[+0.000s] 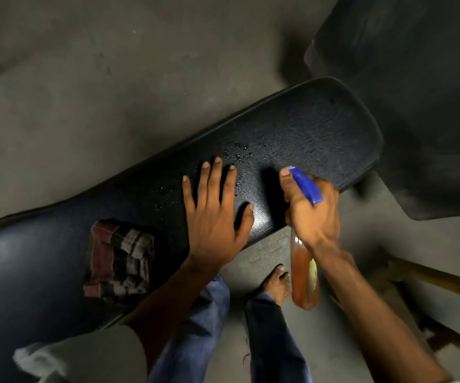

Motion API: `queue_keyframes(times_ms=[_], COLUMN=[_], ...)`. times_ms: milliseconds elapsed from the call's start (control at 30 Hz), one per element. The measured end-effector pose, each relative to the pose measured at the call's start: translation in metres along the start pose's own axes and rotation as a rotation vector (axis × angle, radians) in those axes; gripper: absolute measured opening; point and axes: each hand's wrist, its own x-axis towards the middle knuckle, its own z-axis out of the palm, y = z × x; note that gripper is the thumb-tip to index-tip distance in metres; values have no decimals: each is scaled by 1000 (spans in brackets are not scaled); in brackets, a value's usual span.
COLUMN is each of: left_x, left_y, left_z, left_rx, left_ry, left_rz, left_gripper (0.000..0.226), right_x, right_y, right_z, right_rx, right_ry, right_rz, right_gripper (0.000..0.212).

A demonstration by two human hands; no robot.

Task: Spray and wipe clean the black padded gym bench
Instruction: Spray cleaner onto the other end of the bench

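The black padded gym bench [306, 128] runs diagonally from lower left to upper right, and its far half is speckled with spray droplets. My left hand [215, 214] lies flat on the pad with fingers spread and holds nothing. My right hand [312, 214] grips a spray bottle [305, 275] of orange liquid, with its blue nozzle pointing up-left over the bench. A folded checked cloth [118, 261] rests on the pad to the left of my left hand.
Grey concrete floor [112, 78] surrounds the bench. A large dark mat or pad [417, 106] fills the upper right. Wooden bars [444, 280] cross the lower right. My legs in blue jeans and one bare foot [277, 283] stand beside the bench.
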Motion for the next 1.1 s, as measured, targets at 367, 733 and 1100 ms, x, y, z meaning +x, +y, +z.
queue_keyframes(times_ms=[367,733,1100], left_x=[17,28,26], left_y=[22,41,44], left_z=[6,18,15], left_rx=[-2,15,65], left_ry=[-8,-27,-30], left_rz=[18,35,44], left_gripper=[75,70,69], right_x=[18,64,28], right_y=[18,39,81], right_z=[-35,-74,-89], right_rx=[-2,38,131], right_ry=[-25,109,240], right_rz=[-46,-92,-30], right_gripper=[63,71,73])
